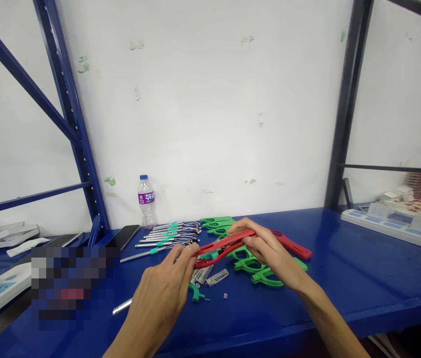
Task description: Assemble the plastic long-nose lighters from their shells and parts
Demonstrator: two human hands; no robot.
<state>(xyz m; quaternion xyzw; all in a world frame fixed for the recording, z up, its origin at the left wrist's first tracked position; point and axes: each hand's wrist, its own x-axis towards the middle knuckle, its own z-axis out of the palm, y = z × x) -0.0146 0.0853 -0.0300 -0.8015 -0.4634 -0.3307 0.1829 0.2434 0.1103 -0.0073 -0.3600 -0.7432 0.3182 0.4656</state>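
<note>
Both hands hold a red plastic handle shell, its long halves slightly apart, with a teal part and dark pieces inside. My left hand pinches its left end. A metal tube sticks out past that hand; its other end is hidden behind the hand. My right hand grips the shell further right, fingers over the top and thumb below. Just behind the right hand lies another red handle piece. Below the shell are small clear rectangular parts, a green trigger-like piece and a tiny pale piece.
Several metal rods with teal collars and wires lie at the back left. Green looped handles spread behind my right hand. A bottle and a phone are near the wall. Power strips sit on both sides.
</note>
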